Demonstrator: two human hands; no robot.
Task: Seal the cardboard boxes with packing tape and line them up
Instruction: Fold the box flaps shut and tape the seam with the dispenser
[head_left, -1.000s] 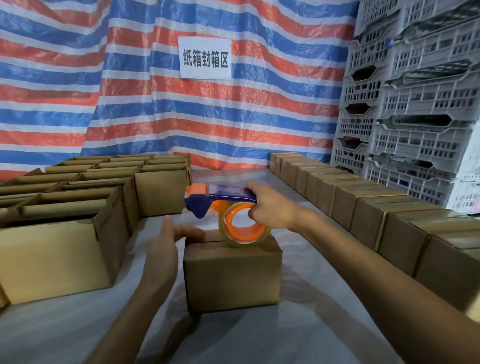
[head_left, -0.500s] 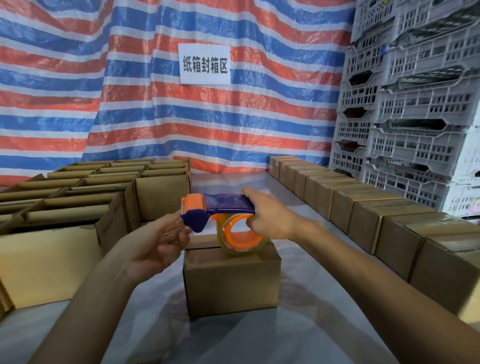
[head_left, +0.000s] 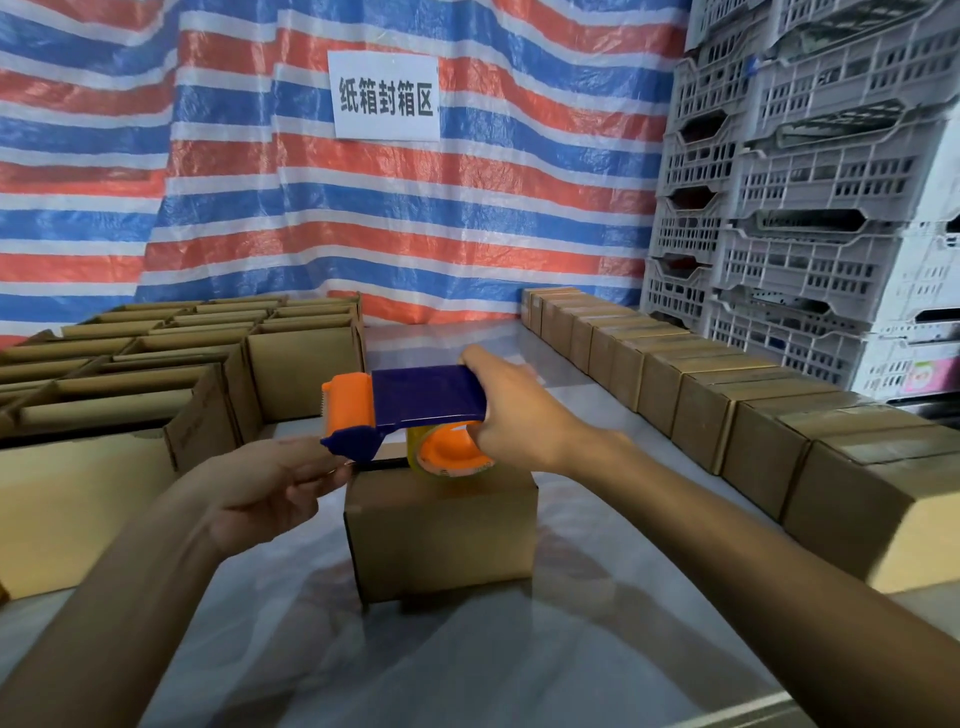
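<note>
A small closed cardboard box (head_left: 441, 540) stands alone on the table in front of me. Just above its top hangs a blue and orange tape dispenser (head_left: 410, 408) with an orange roll. My right hand (head_left: 519, 410) grips the dispenser's handle end. My left hand (head_left: 275, 478) is raised palm up at the box's left top edge, and its fingertips pinch at the tape end under the dispenser's orange head. The tape strip itself is too thin to make out.
A row of sealed boxes (head_left: 727, 405) runs along the right side up to the back. Open boxes (head_left: 156, 374) crowd the left. Grey plastic crates (head_left: 805, 197) stack at the right. A striped tarp (head_left: 260, 182) hangs behind the plastic-covered table (head_left: 467, 665).
My left hand left the box's left side, rose and turned palm up to the dispenser's head. The dispenser lifted slightly off the box top and levelled out.
</note>
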